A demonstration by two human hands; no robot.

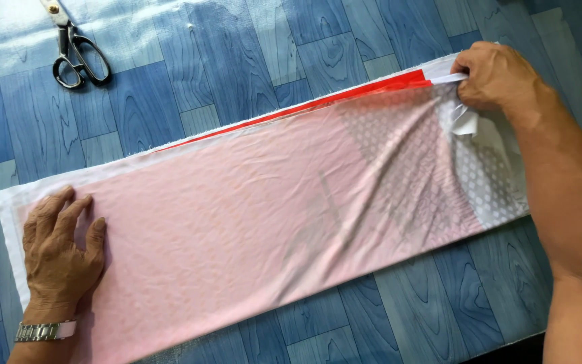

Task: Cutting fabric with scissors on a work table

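Pink cloth point(237, 229) lies long across blue floor point(237, 74). L hand point(62, 253) flat, fingers spread, pinning near-left end. R hand point(496, 74) pinches far-right corner by red strip point(372, 91). Keep L firm, pull R taut & even so diag wrinkle clears. Scissors point(75, 50) far-left, well apart.

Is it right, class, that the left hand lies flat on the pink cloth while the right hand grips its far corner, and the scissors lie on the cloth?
Not quite. The head view shows the scissors on the blue wood-pattern surface, clear of the pink cloth. The left hand does lie flat, and the right hand grips the far corner.
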